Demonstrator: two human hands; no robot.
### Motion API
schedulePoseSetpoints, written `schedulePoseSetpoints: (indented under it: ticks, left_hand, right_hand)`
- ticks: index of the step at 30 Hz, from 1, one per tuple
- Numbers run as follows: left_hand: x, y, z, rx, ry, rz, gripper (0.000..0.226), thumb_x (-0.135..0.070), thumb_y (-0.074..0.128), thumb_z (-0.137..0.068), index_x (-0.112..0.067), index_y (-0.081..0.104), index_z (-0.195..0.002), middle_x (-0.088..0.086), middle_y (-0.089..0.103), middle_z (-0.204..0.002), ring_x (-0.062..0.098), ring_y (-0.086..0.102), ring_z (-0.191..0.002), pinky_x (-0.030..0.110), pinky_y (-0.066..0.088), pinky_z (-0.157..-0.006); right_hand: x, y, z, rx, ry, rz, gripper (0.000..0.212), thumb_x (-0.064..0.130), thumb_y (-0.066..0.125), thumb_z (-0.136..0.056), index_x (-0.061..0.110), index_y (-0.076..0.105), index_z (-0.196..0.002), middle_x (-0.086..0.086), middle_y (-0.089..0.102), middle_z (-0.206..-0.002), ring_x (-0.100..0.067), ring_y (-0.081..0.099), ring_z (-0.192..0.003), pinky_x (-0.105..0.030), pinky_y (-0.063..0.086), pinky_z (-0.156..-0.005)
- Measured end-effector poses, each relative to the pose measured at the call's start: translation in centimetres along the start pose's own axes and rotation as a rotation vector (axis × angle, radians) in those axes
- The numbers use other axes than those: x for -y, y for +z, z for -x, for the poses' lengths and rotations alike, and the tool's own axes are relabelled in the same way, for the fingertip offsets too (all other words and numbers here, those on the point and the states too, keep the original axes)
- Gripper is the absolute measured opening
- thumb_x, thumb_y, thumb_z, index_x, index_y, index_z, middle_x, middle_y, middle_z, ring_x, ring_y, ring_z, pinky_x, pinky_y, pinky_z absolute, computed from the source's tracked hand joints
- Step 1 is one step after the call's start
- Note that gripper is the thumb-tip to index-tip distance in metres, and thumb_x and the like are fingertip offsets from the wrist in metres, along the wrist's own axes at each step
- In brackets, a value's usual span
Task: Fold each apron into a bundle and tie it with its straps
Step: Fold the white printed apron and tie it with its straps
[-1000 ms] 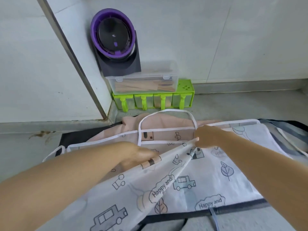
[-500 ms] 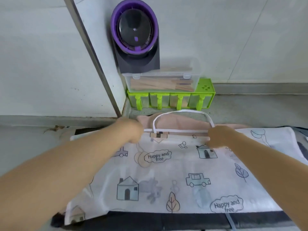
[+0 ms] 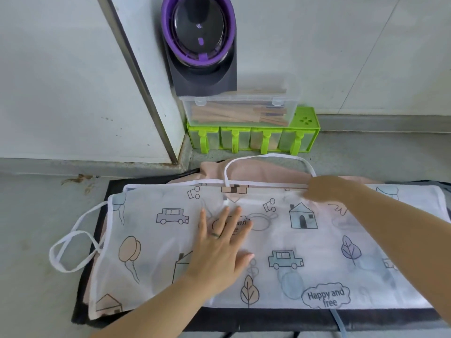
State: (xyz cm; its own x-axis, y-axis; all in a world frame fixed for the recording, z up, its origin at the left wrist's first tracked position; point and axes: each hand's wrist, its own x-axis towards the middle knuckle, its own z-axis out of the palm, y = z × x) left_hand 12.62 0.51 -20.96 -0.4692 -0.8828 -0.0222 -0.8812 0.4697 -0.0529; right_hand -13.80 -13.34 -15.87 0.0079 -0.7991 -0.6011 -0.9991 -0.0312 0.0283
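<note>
now left hand (image 3: 220,242) presses flat on the printed apron (image 3: 317,240); right hand (image 3: 327,189) at its far edge, blurred, grip unclear.

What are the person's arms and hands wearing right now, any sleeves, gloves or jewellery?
No sleeves or gloves: left forearm and right forearm are bare as far as shown. The left hand wears a thin dark ring on one finger. The right hand is blurred; nothing worn shows there.
</note>
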Motion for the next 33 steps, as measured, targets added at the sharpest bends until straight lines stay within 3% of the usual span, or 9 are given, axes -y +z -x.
schedulePoseSetpoints:
  ticks: [2,5,10,13,17,20,24,29,33]
  left_hand:
    - [0.1,0.0,-0.3,0.012,-0.009,0.013,0.071,-0.067,0.032,-0.087,-0.026,0.037,-0.145,0.010,0.022,-0.158,0.032,0.019,-0.145,0.070,0.019,-0.105]
    - [0.5,-0.4,-1.2,0.069,-0.068,0.033,0.087,-0.080,0.032,-0.075,-0.031,0.030,-0.147,0.008,0.010,-0.161,0.032,0.011,-0.147,0.074,0.015,-0.103]
    - [1.4,-1.2,-3.7,0.234,-0.080,0.033,0.114,-0.093,0.026,-0.056,-0.037,-0.010,-0.148,0.001,-0.026,-0.157,0.031,-0.023,-0.144,0.073,-0.001,-0.102]
    - [1.7,-1.2,-4.4,0.318,-0.074,0.052,0.117,-0.095,0.033,-0.059,-0.037,-0.017,-0.147,0.001,-0.032,-0.155,0.031,-0.030,-0.141,0.074,-0.006,-0.101]
    - [1.8,-0.8,-4.6,0.321,-0.076,0.048,0.116,-0.095,0.030,-0.059,-0.037,-0.016,-0.148,0.001,-0.031,-0.155,0.031,-0.029,-0.141,0.075,-0.009,-0.100]
    - [1.5,-0.8,-4.0,0.143,-0.090,0.045,0.109,-0.089,0.031,-0.062,-0.032,0.011,-0.152,0.009,0.000,-0.161,0.031,0.000,-0.148,0.076,0.008,-0.103]
    - [1.1,-1.6,-0.6,-0.292,-0.153,0.165,0.061,-0.039,0.079,-0.068,-0.025,0.061,-0.124,0.005,0.055,-0.134,0.028,0.051,-0.127,0.068,0.031,-0.101]
    - [3.4,-2.8,8.0,-0.649,-0.458,0.299,0.030,-0.023,0.051,-0.088,-0.025,0.056,-0.117,-0.005,0.051,-0.123,0.021,0.052,-0.117,0.053,0.022,-0.112]
    - [5.1,-2.5,13.4,-0.683,-1.029,0.551,0.039,-0.017,0.060,-0.090,-0.016,0.053,-0.128,0.004,0.052,-0.128,0.024,0.045,-0.121,0.047,0.035,-0.105]
  right_hand:
    - [0.3,-0.3,0.1,0.012,0.012,-0.064,0.020,0.024,0.042,-0.096,0.010,0.052,-0.106,-0.003,0.054,-0.078,-0.017,0.052,-0.075,-0.026,0.040,-0.068]
    - [0.6,-1.0,0.4,0.041,0.026,-0.025,0.027,0.024,0.039,-0.097,0.008,0.054,-0.113,-0.013,0.061,-0.097,-0.024,0.059,-0.091,-0.027,0.040,-0.070]
    - [0.8,-0.5,0.3,-0.061,0.032,0.067,0.025,0.041,0.040,-0.093,0.018,0.051,-0.092,-0.002,0.051,-0.087,-0.021,0.051,-0.083,-0.028,0.043,-0.077]
    - [0.6,1.8,1.6,-0.405,0.087,0.094,0.032,0.049,0.046,-0.089,0.019,0.056,-0.094,-0.002,0.057,-0.088,-0.024,0.054,-0.086,-0.035,0.041,-0.080]
    - [3.0,7.0,4.6,-0.908,-0.187,-0.019,0.046,0.014,0.073,-0.063,0.013,0.062,-0.108,-0.010,0.062,-0.107,-0.032,0.057,-0.099,-0.049,0.036,-0.097]
    - [7.7,10.9,7.8,-0.839,-0.451,-0.170,0.042,0.018,0.055,-0.074,0.017,0.058,-0.116,-0.005,0.060,-0.118,-0.028,0.053,-0.111,-0.048,0.035,-0.103]
    - [10.5,14.3,8.7,-0.659,-0.444,-0.160,0.047,0.041,0.026,-0.098,0.023,0.039,-0.139,-0.001,0.042,-0.146,-0.023,0.036,-0.136,-0.045,0.017,-0.114]
    - [10.8,15.2,8.6,-0.536,-0.377,0.012,0.067,0.056,0.005,-0.098,0.018,0.031,-0.146,-0.004,0.033,-0.152,-0.022,0.028,-0.141,-0.046,0.009,-0.112]
    - [11.1,15.0,8.9,-0.554,-0.384,0.022,0.078,0.066,-0.018,-0.084,0.025,0.000,-0.148,0.005,0.002,-0.158,-0.012,-0.003,-0.146,-0.040,-0.009,-0.116]
